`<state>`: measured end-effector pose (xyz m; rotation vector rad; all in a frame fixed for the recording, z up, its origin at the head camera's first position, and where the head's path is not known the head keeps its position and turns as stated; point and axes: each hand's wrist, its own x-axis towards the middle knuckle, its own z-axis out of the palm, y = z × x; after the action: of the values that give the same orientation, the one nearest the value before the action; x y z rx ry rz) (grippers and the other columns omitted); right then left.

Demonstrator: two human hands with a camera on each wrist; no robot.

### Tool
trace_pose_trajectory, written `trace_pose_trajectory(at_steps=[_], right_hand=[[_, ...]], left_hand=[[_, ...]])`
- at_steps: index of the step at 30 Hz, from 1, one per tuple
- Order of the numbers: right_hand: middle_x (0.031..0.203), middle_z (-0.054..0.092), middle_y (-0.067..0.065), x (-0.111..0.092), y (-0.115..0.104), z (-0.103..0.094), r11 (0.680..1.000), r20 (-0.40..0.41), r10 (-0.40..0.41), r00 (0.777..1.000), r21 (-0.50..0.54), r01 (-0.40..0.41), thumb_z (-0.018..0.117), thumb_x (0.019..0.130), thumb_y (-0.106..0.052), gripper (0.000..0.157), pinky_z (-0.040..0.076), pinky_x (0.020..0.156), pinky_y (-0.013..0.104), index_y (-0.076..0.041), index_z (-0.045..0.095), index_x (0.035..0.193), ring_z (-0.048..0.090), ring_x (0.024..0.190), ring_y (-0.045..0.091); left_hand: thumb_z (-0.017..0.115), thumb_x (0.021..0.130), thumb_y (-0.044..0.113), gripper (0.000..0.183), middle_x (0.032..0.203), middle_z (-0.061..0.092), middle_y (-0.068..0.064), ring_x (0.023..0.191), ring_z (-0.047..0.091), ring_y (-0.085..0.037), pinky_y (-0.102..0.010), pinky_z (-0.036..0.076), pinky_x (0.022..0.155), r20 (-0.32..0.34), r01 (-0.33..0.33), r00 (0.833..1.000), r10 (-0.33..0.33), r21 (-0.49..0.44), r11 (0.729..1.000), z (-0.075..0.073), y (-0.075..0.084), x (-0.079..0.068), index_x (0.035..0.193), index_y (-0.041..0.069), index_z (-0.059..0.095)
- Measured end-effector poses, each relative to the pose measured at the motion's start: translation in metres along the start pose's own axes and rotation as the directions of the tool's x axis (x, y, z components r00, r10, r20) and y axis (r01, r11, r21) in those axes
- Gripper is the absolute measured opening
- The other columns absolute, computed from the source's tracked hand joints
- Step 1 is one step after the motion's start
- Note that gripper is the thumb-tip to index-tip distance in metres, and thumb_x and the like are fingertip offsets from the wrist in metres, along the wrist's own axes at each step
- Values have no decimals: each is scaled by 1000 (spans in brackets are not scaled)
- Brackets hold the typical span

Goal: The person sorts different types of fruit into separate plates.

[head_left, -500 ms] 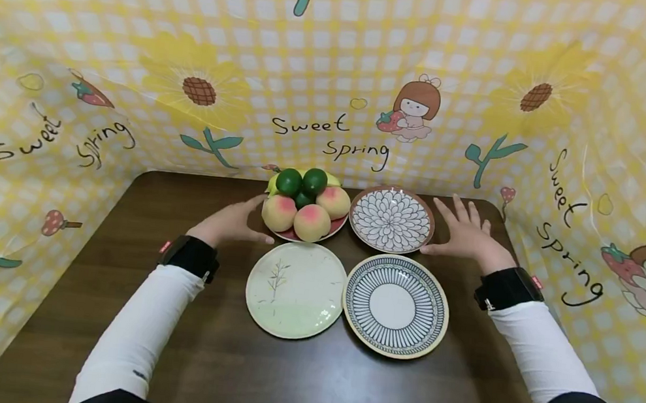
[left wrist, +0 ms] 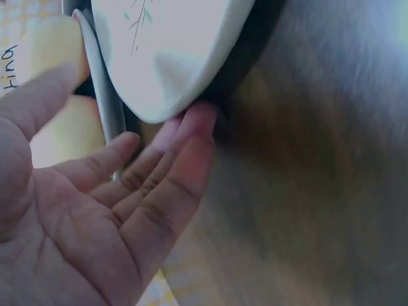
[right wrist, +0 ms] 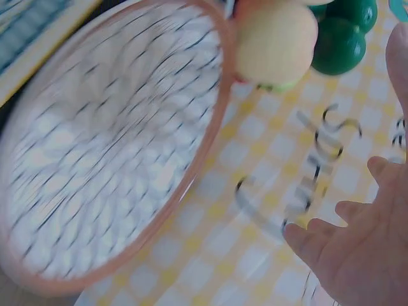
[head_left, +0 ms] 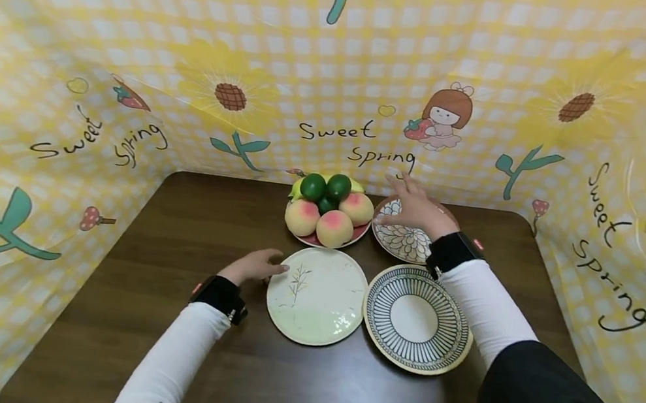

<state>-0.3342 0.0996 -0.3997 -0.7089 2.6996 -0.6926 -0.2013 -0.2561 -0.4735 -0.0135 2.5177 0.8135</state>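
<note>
At the left rim of the pale green plate (head_left: 317,312) is my left hand (head_left: 252,266). Seen from the left wrist, its fingertips are right at the underside of the rim, while the thumb stands apart. My right hand (head_left: 419,211) reaches over the brown-rimmed flower-patterned plate (head_left: 404,244) with fingers spread, covering part of it in the head view. Nothing is in this hand; the right wrist view has it to the side of that plate. Left of the flower plate, a red plate (head_left: 311,238) carries peaches (head_left: 334,230), green limes (head_left: 314,188) and some yellow fruit behind.
A blue-and-white striped plate (head_left: 414,319) lies beside the pale green one, in front of the flower plate. All the plates are on a dark wooden table (head_left: 189,240). A yellow checked cloth (head_left: 281,39) with printed flowers and lettering hangs behind and along both sides.
My left hand has come nearer from beside the fruit to the pale green plate's left rim. My right hand has moved left, from the flower plate's right edge to over it. The head view has shifted.
</note>
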Motion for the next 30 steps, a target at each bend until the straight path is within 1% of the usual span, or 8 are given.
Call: trace_pose_trajectory(at_steps=[4,7,9,13,17,22,26,30], right_hand=[[170,-2,29,25,-18,8,999,-9,-45,999,-8,45,74,94,-37,98,22,124,68,-11,12,166,2,157,53],[169,7,33,44,-29,17,998,-11,-65,998,-21,65,73,94,-35,94,26,124,64,-8,17,164,13,156,53],[168,10,34,55,-34,24,998,-1,-66,998,-19,66,73,94,-32,91,28,124,62,-7,20,164,17,155,53],[169,13,30,72,-41,41,1000,24,-25,999,-13,25,74,94,-28,89,33,122,59,-10,22,164,23,154,50],[167,22,28,84,-44,60,999,-9,1,1000,-42,-2,74,94,-27,85,40,117,59,-11,27,163,37,148,48],[156,40,30,95,-49,78,994,-98,-37,994,-102,27,70,95,-21,73,50,108,55,-5,36,157,56,130,46],[153,42,31,101,-57,80,993,-143,-81,986,-94,67,68,97,-17,67,51,104,55,-3,38,155,57,127,46],[155,37,30,102,-66,69,995,-174,-104,979,-22,102,67,97,-15,67,51,104,55,-4,36,155,53,131,46]], left_hand=[[58,104,24,56,133,59,-28,72,58,-19,-32,57,70,-23,46,999,-48,-68,997,18,1,3,149,-5,44],[61,101,18,49,106,65,-21,65,54,-16,-28,53,65,-47,58,997,-63,-109,992,29,1,5,143,-6,48],[62,99,13,43,88,61,-13,63,51,-15,-26,51,62,-55,53,997,-61,-129,990,35,1,5,136,-7,51],[63,98,8,29,72,50,-2,59,49,-14,-23,44,59,-58,41,997,-48,-106,994,43,-1,4,124,-4,56],[61,99,6,21,69,49,-2,58,49,-15,-22,40,56,-68,14,998,-21,-92,996,48,-3,3,118,0,57],[59,99,5,16,72,48,-3,58,49,-15,-22,39,55,-89,-5,996,-6,-113,994,50,-10,1,114,1,55],[59,100,7,17,73,48,-3,58,49,-15,-22,39,56,-103,14,994,-24,-104,994,43,-16,0,116,2,55],[57,102,9,23,74,48,-3,59,48,-16,-23,38,57,-103,22,994,-33,-100,995,25,-19,0,122,1,54]])
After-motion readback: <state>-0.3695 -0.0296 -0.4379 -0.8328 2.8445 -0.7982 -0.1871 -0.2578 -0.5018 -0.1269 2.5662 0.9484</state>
